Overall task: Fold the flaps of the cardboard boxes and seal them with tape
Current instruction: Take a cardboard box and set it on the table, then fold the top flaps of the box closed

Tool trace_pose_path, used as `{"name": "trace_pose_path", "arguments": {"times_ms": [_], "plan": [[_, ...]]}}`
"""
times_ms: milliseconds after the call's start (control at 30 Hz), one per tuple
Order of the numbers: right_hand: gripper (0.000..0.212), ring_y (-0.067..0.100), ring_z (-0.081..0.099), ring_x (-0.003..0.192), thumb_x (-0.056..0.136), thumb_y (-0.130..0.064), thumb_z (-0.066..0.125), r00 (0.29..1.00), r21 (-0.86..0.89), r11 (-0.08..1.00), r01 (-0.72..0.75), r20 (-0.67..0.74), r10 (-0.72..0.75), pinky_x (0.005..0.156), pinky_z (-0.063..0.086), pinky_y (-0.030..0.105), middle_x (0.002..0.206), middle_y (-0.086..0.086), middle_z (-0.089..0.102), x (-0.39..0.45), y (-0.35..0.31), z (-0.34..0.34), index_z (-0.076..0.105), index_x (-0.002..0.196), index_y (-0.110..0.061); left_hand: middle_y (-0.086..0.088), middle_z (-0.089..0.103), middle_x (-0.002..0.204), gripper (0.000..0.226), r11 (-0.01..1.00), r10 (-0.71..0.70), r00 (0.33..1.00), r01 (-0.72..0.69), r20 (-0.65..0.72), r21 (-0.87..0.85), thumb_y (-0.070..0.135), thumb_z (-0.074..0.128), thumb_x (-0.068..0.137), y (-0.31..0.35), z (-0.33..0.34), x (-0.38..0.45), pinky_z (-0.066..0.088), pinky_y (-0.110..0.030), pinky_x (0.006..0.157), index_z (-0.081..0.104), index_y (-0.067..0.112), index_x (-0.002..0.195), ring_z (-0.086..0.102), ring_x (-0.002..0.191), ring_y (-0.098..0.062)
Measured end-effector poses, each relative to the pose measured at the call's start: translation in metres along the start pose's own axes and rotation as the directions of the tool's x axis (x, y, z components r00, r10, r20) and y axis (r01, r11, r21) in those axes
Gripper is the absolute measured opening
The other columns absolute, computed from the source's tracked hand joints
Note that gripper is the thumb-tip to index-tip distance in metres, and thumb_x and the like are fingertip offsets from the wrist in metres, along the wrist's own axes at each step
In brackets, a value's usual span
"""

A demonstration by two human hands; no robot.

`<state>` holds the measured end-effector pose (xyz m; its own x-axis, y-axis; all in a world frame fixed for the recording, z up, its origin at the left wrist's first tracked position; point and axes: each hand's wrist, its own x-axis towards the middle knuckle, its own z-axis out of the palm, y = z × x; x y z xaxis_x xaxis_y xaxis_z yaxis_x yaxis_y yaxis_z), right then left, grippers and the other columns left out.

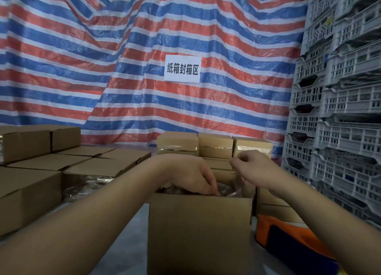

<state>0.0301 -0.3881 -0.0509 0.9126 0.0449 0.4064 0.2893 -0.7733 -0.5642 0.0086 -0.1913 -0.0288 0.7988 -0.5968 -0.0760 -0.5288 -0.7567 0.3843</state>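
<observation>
A brown cardboard box (198,229) stands upright right in front of me, its top at hand height. My left hand (191,173) reaches down over the top edge, fingers curled onto a brownish roll of clear tape (226,190) lying at the box's opening. My right hand (253,167) hovers just above and to the right, thumb and fingers pinched on the end of a clear tape strip (240,180) that runs down to the roll. The box's top flaps are hidden behind its near wall and my hands.
Several taped boxes (214,144) are stacked behind the box. More cardboard boxes (31,192) lie at the left. Tall stacks of grey plastic crates (340,130) fill the right side. An orange and dark object (288,237) lies at lower right. A striped tarp with a white sign (182,68) hangs behind.
</observation>
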Motion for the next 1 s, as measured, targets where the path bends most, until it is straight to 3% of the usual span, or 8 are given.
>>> {"name": "trace_pose_path", "arguments": {"times_ms": [100,233,367,467,533,700,867,1000], "plan": [[0.028,0.008,0.06,0.068,0.096,-0.032,0.059,0.969,-0.097,0.973,0.208,-0.118,-0.219,0.06,0.045,0.025,0.071,0.003,0.067,-0.001,-0.001,-0.001,0.069,0.076,-0.015,0.004,0.07,0.106,0.017,0.997,-0.073,0.993,0.075,0.089,-0.023,0.021,0.06,0.095,-0.003,-0.007,0.008,0.051,-0.028,0.085,0.071,0.034,0.093,0.065,0.101,-0.014],[0.027,0.001,0.06,0.072,0.096,-0.03,0.06,0.879,-0.251,0.846,0.469,0.045,-0.474,0.065,0.049,0.021,0.07,-0.01,0.065,-0.012,-0.003,-0.002,0.069,0.071,-0.029,0.0,0.064,0.117,0.027,0.992,-0.076,0.99,0.063,0.12,0.109,0.019,0.06,0.094,-0.005,-0.003,0.016,0.049,-0.026,0.082,0.065,0.026,0.119,0.061,0.107,-0.018],[0.028,0.001,0.062,0.063,0.097,-0.029,0.06,0.854,-0.183,0.895,0.406,0.426,-0.3,0.057,0.047,0.016,0.072,-0.008,0.07,-0.015,-0.016,-0.006,0.072,0.073,-0.033,-0.001,0.065,0.112,0.027,0.996,-0.089,0.982,0.084,0.164,0.038,0.018,0.058,0.095,-0.008,0.001,0.017,0.053,-0.031,0.083,0.063,0.026,0.12,0.063,0.102,-0.019],[0.022,0.001,0.064,0.084,0.098,-0.035,0.058,0.785,-0.309,0.882,0.356,0.61,-0.103,0.084,0.053,0.027,0.085,-0.012,0.072,-0.009,-0.031,-0.011,0.073,0.083,-0.039,0.001,0.067,0.112,0.021,0.999,-0.015,0.991,0.022,0.135,-0.048,0.022,0.054,0.098,-0.013,-0.004,0.007,0.054,-0.034,0.091,0.065,0.031,0.113,0.065,0.102,-0.016],[0.018,0.002,0.063,0.092,0.098,-0.037,0.057,0.726,-0.391,0.843,0.368,0.688,0.002,0.091,0.048,0.029,0.089,-0.014,0.07,-0.007,-0.043,-0.01,0.072,0.088,-0.04,0.008,0.068,0.111,0.021,0.998,0.054,0.997,-0.051,0.063,-0.047,0.025,0.057,0.097,-0.017,-0.01,-0.002,0.052,-0.03,0.093,0.066,0.028,0.116,0.065,0.102,-0.008],[0.02,0.003,0.055,0.089,0.1,-0.029,0.056,0.669,-0.486,0.778,0.398,0.734,0.116,0.075,0.041,0.019,0.093,-0.012,0.061,-0.005,-0.06,-0.001,0.069,0.114,-0.025,0.016,0.066,0.112,0.032,0.953,0.148,0.982,-0.11,-0.115,0.283,0.039,0.067,0.089,-0.023,-0.015,-0.01,0.049,-0.026,0.092,0.065,0.032,0.12,0.06,0.102,-0.003],[0.017,0.003,0.059,0.085,0.097,-0.023,0.059,0.762,-0.547,0.683,0.485,0.648,-0.022,0.071,0.044,0.015,0.092,-0.008,0.066,-0.009,-0.064,-0.005,0.072,0.108,-0.023,0.012,0.064,0.108,0.028,0.892,0.027,0.996,-0.061,0.082,0.447,0.029,0.057,0.096,-0.021,-0.009,0.0,0.042,-0.026,0.092,0.065,0.028,0.123,0.056,0.1,-0.007],[0.019,0.006,0.059,0.095,0.097,-0.02,0.059,0.734,-0.516,0.681,0.519,0.678,-0.045,0.084,0.048,0.02,0.093,-0.012,0.063,-0.004,-0.07,0.0,0.071,0.111,-0.024,0.01,0.057,0.095,0.027,0.893,-0.038,0.994,-0.013,0.104,0.449,0.02,0.054,0.098,-0.023,-0.006,0.01,0.038,-0.024,0.082,0.064,0.021,0.123,0.053,0.091,-0.008]]}}
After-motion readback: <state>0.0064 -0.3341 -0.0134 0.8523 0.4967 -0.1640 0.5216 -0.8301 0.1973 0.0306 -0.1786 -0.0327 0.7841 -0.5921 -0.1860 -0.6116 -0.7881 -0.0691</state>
